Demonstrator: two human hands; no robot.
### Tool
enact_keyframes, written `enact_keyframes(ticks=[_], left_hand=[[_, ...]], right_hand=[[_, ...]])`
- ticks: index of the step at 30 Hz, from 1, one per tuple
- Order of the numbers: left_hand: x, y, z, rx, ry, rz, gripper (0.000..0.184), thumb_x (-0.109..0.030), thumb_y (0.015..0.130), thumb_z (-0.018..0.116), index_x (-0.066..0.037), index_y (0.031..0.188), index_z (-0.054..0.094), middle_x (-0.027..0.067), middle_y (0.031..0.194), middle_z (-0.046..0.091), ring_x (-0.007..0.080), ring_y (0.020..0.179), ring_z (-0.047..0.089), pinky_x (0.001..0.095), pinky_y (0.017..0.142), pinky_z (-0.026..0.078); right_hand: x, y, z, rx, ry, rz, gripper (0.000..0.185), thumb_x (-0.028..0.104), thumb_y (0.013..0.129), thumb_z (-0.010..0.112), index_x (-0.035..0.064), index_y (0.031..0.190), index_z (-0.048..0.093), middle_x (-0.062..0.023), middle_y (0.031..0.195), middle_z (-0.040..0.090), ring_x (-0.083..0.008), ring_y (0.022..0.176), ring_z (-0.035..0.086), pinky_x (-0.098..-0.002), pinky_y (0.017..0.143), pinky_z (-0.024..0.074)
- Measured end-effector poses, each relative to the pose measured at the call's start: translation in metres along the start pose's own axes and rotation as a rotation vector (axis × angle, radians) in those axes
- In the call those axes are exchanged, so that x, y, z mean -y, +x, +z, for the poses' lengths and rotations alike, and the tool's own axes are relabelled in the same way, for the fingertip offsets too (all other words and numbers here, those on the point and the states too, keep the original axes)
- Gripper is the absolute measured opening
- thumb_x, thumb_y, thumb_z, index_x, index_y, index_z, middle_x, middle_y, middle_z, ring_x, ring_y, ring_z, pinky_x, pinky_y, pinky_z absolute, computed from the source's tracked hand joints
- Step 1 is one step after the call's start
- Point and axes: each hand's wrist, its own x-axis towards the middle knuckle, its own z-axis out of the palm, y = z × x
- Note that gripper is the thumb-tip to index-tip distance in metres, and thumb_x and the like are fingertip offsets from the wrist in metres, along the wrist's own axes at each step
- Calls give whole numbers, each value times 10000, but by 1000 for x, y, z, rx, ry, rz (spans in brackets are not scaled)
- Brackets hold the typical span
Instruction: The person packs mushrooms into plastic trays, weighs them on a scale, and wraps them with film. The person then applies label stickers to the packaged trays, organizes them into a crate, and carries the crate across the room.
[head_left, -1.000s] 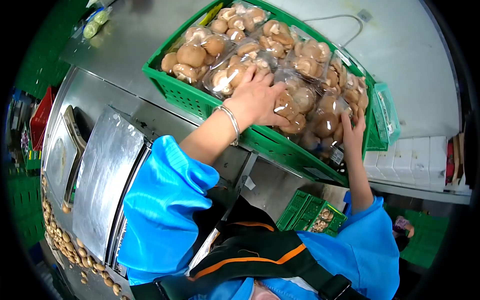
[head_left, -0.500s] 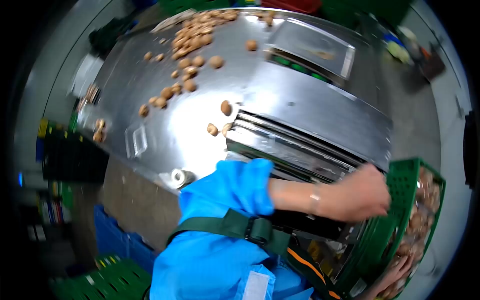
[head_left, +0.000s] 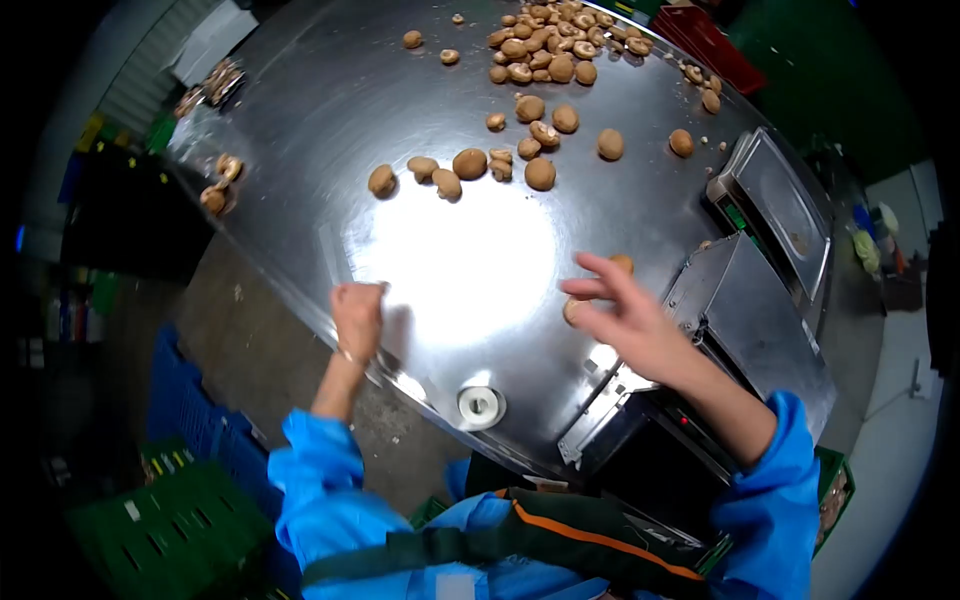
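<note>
— Item one, right hand?
— Right hand [head_left: 632, 318]: open, fingers spread and pointing to the left, palm apparently empty; it hangs over the table [head_left: 280, 130], blurred a little.
— Nearest to it?
— One brown mushroom [head_left: 574, 311], just beside the fingertips, part hidden by them; contact cannot be told, nor its long axis. A second mushroom [head_left: 622, 263] lies just beyond the fingers, on the far side.
— Item two, left hand?
— Left hand [head_left: 357, 320]: curled into a loose fist, thumb side toward the table's middle, at the near edge; no held thing shows, though the inside of the fist is hidden. It is well apart from both mushrooms, so the right is the nearer hand.
— Beyond the left hand?
— A loose row [head_left: 470, 163], six pieces, caps and stems at mixed angles; farther off, a heap [head_left: 560, 42] near the far edge.
— Obstacles?
— One roll [head_left: 468, 405], on end, between the hands but closer to the body. One metal machine [head_left: 765, 320], right side, partly under the right forearm; one scale [head_left: 785, 205] beyond it. Nothing visible stands between the right fingertips and the first mushroom
</note>
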Motion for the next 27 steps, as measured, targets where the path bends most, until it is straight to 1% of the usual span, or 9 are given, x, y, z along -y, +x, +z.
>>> enact_keyframes(ticks=[4,6,9,11,14,16,18,21,27], left_hand=[[-101,42,-26,-4,-309,446,262,-103,702,545,-42,955,577,71,823,575,222,808,555,372,784,413],[-116,57,-22,74,-335,571,277,-135,730,578,-53,995,571,75,925,571,221,920,533,365,904,376],[-63,97,-7,-85,-288,435,650,-341,700,700,-69,1235,450,138,1289,399,260,1187,380,463,978,281],[22,118,36,-151,-310,142,879,-411,625,756,-72,1320,338,216,1371,269,334,1272,265,496,1022,203],[123,131,86,59,-224,-215,1198,-454,505,813,-68,1391,105,200,1418,183,398,1305,174,499,1026,197],[124,136,89,282,-150,-293,1278,-483,430,831,-66,1397,105,180,1415,210,379,1318,150,468,1045,154],[105,162,105,249,-272,-181,1292,-509,397,829,-78,1396,132,169,1409,234,372,1301,191,466,1022,141],[53,190,150,238,-308,-58,1294,-524,404,820,-83,1397,117,222,1369,250,387,1245,259,485,977,194],[-36,267,195,109,-510,-89,1262,-480,475,818,-84,1401,57,294,1367,156,427,1221,240,517,975,229]], right_hand=[[-25,95,62,-88,190,317,813,275,842,586,43,1391,33,-219,1206,463,-226,1029,524,-344,821,460],[-47,125,46,-109,237,282,598,140,862,509,56,1351,176,-171,1004,554,-191,822,588,-296,619,508],[-69,159,-47,-342,62,237,506,38,856,436,109,1326,265,-144,860,602,-207,646,607,-313,582,512],[-90,175,-133,-629,-554,36,541,-22,780,432,120,1289,311,-151,866,606,-286,751,617,-387,682,496],[-92,185,-247,-945,-1075,309,645,12,774,460,128,1363,223,-209,1098,509,-365,951,560,-455,791,454],[-86,187,-286,-1044,-1285,416,658,58,796,488,124,1377,187,-219,1115,486,-371,974,544,-479,790,450],[-108,211,-316,-1060,-1347,525,650,74,806,482,133,1377,176,-224,1119,486,-385,989,537,-462,805,451],[-148,263,-335,-824,-1372,676,677,100,792,491,134,1378,153,-246,1149,476,-400,1026,520,-459,840,438],[-130,299,-292,-736,-1087,428,747,129,745,505,120,1390,128,-279,1136,498,-417,1028,519,-451,885,409]])
